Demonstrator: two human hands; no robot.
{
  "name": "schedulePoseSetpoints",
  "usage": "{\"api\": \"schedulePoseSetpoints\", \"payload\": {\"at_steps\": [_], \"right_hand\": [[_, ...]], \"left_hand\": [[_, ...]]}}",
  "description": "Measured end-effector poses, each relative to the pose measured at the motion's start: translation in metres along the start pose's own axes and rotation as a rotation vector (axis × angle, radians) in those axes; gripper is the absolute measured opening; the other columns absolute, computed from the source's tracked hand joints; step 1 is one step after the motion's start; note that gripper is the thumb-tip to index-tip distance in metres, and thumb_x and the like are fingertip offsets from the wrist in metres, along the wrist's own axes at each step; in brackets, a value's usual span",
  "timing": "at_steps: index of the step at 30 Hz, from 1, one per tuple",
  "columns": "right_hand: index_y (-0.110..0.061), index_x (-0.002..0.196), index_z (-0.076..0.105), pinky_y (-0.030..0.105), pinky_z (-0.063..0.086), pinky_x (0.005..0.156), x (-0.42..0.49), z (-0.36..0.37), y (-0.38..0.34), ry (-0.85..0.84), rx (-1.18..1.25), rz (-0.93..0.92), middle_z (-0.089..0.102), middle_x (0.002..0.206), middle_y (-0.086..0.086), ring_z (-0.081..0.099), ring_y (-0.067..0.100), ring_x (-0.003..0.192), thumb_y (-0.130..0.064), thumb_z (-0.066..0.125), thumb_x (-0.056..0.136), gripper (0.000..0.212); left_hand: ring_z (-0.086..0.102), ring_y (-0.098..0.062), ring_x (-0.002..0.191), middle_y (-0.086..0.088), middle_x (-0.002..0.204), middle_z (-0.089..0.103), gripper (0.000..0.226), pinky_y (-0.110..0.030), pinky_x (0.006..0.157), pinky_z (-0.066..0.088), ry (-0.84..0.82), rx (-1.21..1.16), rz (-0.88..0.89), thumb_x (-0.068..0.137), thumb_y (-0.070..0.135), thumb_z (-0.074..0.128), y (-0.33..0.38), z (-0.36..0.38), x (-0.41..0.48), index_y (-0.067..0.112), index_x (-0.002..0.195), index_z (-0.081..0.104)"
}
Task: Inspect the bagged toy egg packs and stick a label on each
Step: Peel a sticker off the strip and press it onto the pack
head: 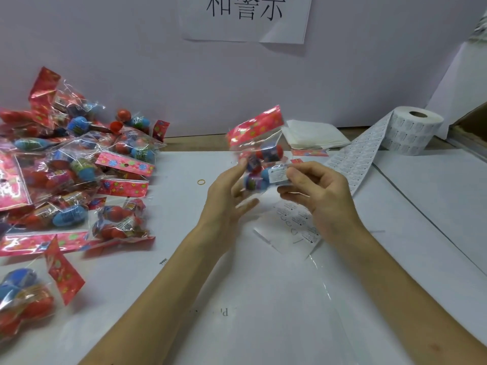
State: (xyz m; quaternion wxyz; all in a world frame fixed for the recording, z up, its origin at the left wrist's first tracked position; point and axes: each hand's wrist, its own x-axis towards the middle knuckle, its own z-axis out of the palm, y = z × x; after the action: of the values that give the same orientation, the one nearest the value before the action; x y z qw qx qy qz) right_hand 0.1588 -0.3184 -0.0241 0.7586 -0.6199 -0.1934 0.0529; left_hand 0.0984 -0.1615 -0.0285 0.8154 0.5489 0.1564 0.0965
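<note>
label going on a pack held over the table

the left hand (229, 191) cradles a bagged egg pack (261, 154) from its left side, thumb on top and fingers curled beneath. the right hand (321, 196) pinches the pack's other side, thumb on a white label (278, 173) stuck to it. the clear bag has a red floral header and holds red and blue toy eggs. beneath lies a label backing sheet (292, 227). a label roll (413, 130) stands far right and a pile of packs (73, 164) lies left.
</note>
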Motion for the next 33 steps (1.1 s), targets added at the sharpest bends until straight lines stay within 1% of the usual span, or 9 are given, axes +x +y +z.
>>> {"api": "schedulePoseSetpoints", "payload": {"at_steps": [2, 4, 7, 11, 15, 20, 23, 28, 33], "right_hand": [[-0.014, 0.097, 0.074, 0.029, 0.059, 0.07, -0.002, 0.0, 0.003, 0.191, -0.182, -0.179, 0.076, 0.088, 0.0, 0.075, 0.023, 0.077, -0.013, 0.077, 0.089, 0.009], [-0.014, 0.099, 0.073, 0.029, 0.059, 0.073, -0.007, 0.004, 0.005, 0.235, -0.431, -0.378, 0.072, 0.092, 0.0, 0.072, 0.017, 0.081, -0.013, 0.08, 0.087, 0.014], [-0.009, 0.101, 0.072, 0.023, 0.055, 0.077, -0.018, 0.017, 0.011, 0.029, -0.635, -0.508, 0.065, 0.096, 0.001, 0.066, 0.01, 0.086, -0.008, 0.082, 0.084, 0.02], [-0.013, 0.101, 0.075, 0.022, 0.05, 0.085, -0.019, 0.019, 0.009, -0.077, -0.746, -0.573, 0.066, 0.099, -0.003, 0.062, 0.005, 0.093, -0.005, 0.078, 0.086, 0.017], [-0.03, 0.112, 0.065, 0.016, 0.049, 0.082, -0.009, 0.009, -0.001, 0.098, -0.582, -0.314, 0.064, 0.109, -0.011, 0.062, 0.003, 0.099, -0.02, 0.076, 0.09, 0.027], [-0.024, 0.113, 0.072, 0.032, 0.054, 0.08, 0.0, 0.0, 0.0, -0.073, -0.286, 0.164, 0.076, 0.103, -0.005, 0.072, 0.011, 0.096, -0.038, 0.066, 0.094, 0.025], [-0.021, 0.104, 0.074, 0.025, 0.057, 0.07, 0.001, -0.001, -0.001, -0.07, -0.232, 0.103, 0.076, 0.099, -0.003, 0.073, 0.013, 0.092, -0.034, 0.067, 0.093, 0.019], [-0.016, 0.089, 0.075, 0.024, 0.057, 0.066, 0.003, -0.004, -0.003, -0.05, -0.271, 0.028, 0.075, 0.086, 0.003, 0.071, 0.014, 0.08, -0.014, 0.07, 0.093, 0.007], [-0.011, 0.08, 0.073, 0.028, 0.059, 0.061, 0.004, -0.008, -0.005, -0.026, -0.241, 0.038, 0.071, 0.08, 0.008, 0.068, 0.018, 0.071, -0.005, 0.072, 0.09, 0.011]], "left_hand": [[0.071, -0.018, 0.109, -0.005, 0.124, 0.07, 0.047, -0.032, 0.091, 0.056, 0.104, -0.013, 0.05, 0.095, 0.042, 0.066, 0.0, -0.002, 0.0, 0.017, 0.134, 0.056], [0.072, -0.021, 0.111, -0.003, 0.125, 0.071, 0.054, -0.036, 0.094, 0.057, 0.028, -0.008, 0.097, 0.09, 0.044, 0.068, 0.002, -0.003, 0.0, 0.018, 0.136, 0.057], [0.072, -0.024, 0.111, -0.002, 0.122, 0.074, 0.048, -0.041, 0.095, 0.059, -0.116, 0.062, 0.136, 0.092, 0.044, 0.07, 0.001, 0.009, -0.005, 0.019, 0.132, 0.061], [0.072, -0.029, 0.109, -0.008, 0.117, 0.074, 0.032, -0.041, 0.091, 0.06, 0.06, 0.094, 0.151, 0.098, 0.03, 0.067, 0.0, 0.007, -0.003, 0.015, 0.125, 0.065], [0.075, -0.026, 0.099, -0.008, 0.11, 0.076, 0.022, -0.034, 0.08, 0.063, 0.042, 0.068, 0.071, 0.099, 0.023, 0.061, 0.004, 0.0, 0.0, 0.013, 0.118, 0.068], [0.075, -0.027, 0.091, -0.012, 0.104, 0.071, 0.02, -0.031, 0.071, 0.063, -0.009, 0.008, 0.015, 0.092, 0.014, 0.058, 0.005, 0.0, -0.002, 0.009, 0.108, 0.069], [0.074, -0.021, 0.084, -0.015, 0.106, 0.07, 0.033, -0.031, 0.071, 0.063, -0.046, 0.148, 0.021, 0.084, 0.019, 0.062, 0.006, 0.0, -0.001, 0.007, 0.113, 0.072], [0.073, -0.025, 0.09, -0.009, 0.098, 0.073, 0.017, -0.045, 0.082, 0.062, -0.025, 0.212, -0.013, 0.091, 0.012, 0.058, 0.004, 0.001, -0.002, 0.016, 0.093, 0.074], [0.073, -0.025, 0.101, -0.005, 0.107, 0.075, 0.02, -0.03, 0.072, 0.062, -0.096, 0.249, 0.0, 0.095, 0.018, 0.062, 0.004, 0.0, -0.002, 0.019, 0.109, 0.076]]}}
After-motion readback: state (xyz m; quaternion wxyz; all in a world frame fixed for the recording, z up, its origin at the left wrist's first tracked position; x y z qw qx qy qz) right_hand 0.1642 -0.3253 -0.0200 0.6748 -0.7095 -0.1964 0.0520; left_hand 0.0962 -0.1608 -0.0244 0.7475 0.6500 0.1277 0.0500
